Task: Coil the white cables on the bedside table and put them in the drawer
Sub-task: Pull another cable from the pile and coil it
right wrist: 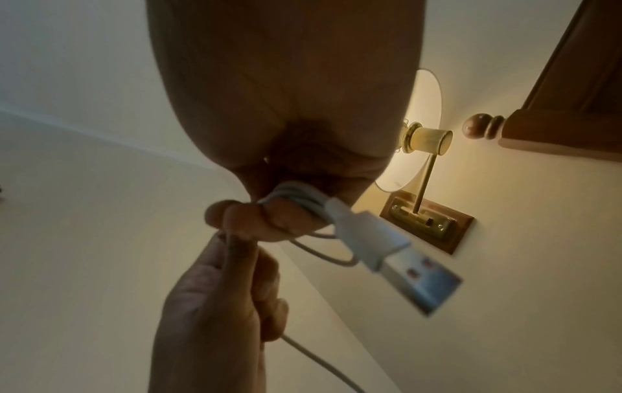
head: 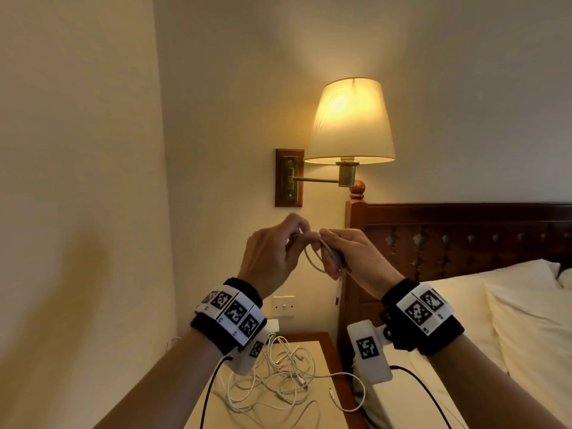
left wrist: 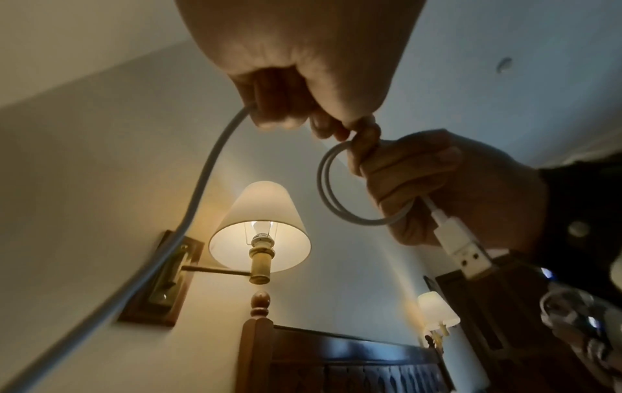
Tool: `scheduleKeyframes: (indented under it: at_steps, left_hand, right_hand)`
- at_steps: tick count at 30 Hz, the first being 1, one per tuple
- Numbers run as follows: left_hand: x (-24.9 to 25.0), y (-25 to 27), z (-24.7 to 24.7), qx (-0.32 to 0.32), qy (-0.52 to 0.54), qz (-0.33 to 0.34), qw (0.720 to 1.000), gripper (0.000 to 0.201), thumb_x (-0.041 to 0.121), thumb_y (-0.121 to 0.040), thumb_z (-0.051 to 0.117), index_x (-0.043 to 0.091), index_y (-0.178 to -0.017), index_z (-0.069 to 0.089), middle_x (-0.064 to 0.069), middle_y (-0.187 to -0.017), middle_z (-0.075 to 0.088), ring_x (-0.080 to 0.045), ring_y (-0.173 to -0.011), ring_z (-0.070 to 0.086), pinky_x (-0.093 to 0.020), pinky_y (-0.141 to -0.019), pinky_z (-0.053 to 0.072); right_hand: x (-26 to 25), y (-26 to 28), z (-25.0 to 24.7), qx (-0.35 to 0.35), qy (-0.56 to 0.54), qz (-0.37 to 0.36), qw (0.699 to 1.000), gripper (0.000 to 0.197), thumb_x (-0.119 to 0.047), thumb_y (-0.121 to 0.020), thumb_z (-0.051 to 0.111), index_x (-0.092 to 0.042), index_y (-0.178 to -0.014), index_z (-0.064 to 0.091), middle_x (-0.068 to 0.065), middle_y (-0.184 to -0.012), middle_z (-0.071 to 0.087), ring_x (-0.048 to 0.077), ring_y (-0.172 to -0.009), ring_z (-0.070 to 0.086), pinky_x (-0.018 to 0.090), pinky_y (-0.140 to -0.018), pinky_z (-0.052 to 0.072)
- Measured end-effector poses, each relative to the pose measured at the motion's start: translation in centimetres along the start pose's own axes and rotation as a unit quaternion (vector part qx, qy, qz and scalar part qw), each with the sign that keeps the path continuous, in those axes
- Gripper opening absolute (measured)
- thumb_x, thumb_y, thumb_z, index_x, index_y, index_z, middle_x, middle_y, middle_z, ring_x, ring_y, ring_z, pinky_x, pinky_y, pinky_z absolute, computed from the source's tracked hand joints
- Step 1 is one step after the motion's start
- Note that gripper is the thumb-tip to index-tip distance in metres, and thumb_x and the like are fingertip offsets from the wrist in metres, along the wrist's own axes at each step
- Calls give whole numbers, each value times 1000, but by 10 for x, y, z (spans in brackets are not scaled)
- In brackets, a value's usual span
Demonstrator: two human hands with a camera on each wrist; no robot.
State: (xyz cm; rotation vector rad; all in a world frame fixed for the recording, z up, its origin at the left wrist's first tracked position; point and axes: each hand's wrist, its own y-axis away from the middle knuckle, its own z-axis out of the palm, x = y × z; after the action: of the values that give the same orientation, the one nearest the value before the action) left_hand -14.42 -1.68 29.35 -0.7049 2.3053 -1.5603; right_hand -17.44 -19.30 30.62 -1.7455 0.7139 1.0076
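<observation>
Both hands are raised in front of the wall, above the bedside table (head: 312,407). My right hand (head: 349,258) grips a small coil of white cable (head: 312,261), its USB plug (head: 339,289) hanging below the fist. The coil (left wrist: 328,191) and the plug (left wrist: 461,247) show clearly in the left wrist view. My left hand (head: 278,249) pinches the loose run of the same cable (left wrist: 205,172) next to the coil. A tangle of other white cables (head: 278,376) lies on the table. The drawer is out of view.
A lit wall lamp (head: 349,122) on a brass arm hangs just above the hands. A dark wooden headboard (head: 464,236) and a bed with white pillows (head: 526,320) are on the right. A wall socket (head: 283,305) sits behind the table, with a white charger plugged in below it.
</observation>
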Motion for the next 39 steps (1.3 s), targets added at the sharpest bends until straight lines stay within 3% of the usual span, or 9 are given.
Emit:
scheduleKeyframes:
  at_steps: [3,6,11,14,17,22,27,35,39]
  left_hand:
    - [-1,-8,2,-61,84,-83,991,35,43,-94,49,17,-112,64,12,-79,56,2,-70,54,-9,-64,40]
    - [-1,-18,2,-148,129,-163,967,42,53,-92,39,21,-94,67,5,-95,55,-4,-89,52,-24,-80,44]
    - [4,-20,1,-179,336,-273,883,45,47,-95,42,6,-96,60,-3,-72,49,-14,-65,43,-26,-61,36]
    - [10,-18,5,-145,376,-301,864,54,44,-98,43,-7,-107,56,-2,-68,43,-15,-62,37,-25,-58,32]
    - [13,-19,8,-111,378,-340,854,50,42,-98,47,-7,-100,59,6,-58,37,-11,-57,31,-26,-58,28]
    - [11,-13,9,-91,383,-312,865,39,39,-97,48,3,-89,60,6,-55,36,-10,-56,30,-24,-58,29]
    - [-12,-7,5,-70,297,-254,918,38,44,-89,51,11,-83,68,7,-63,59,-6,-52,44,-20,-51,38]
    - [-44,63,27,-109,228,-251,935,28,24,-99,49,12,-76,59,3,-60,46,-7,-51,39,-23,-53,36]
    - [-21,53,28,-212,119,-154,958,44,43,-94,43,12,-65,53,4,-55,44,-7,-48,37,-28,-53,34]
  right_hand:
    - [-4,-1,-4,-13,-54,29,998,33,-25,-104,36,-6,-86,57,1,-54,50,13,-48,46,22,-53,44]
    - [-10,-3,-6,-18,-108,45,993,33,-24,-104,37,-6,-85,56,8,-65,59,17,-60,59,27,-65,53]
    - [-6,0,-6,-12,-261,80,962,34,-22,-100,42,-9,-73,58,13,-76,64,22,-70,65,28,-66,56]
    - [-1,0,-2,-25,-313,70,947,28,-25,-98,42,-12,-78,57,1,-59,51,10,-47,47,19,-49,39]
    - [7,-2,2,-42,-330,55,941,28,-26,-100,38,-11,-86,58,-8,-49,32,7,-40,20,24,-49,15]
    - [6,-4,3,-51,-314,62,946,27,-25,-99,38,-12,-84,56,-5,-56,16,11,-48,12,26,-50,14]
    - [-3,-6,-9,-32,-327,46,943,30,-27,-103,32,-14,-84,52,-7,-56,25,8,-46,21,24,-51,17]
    - [-21,-10,-42,5,-346,11,938,28,-28,-102,36,-15,-88,55,-7,-57,37,6,-47,36,19,-50,36]
    - [-16,-13,-36,29,-236,19,971,28,-27,-102,39,-9,-91,57,2,-67,53,13,-57,54,23,-58,50]
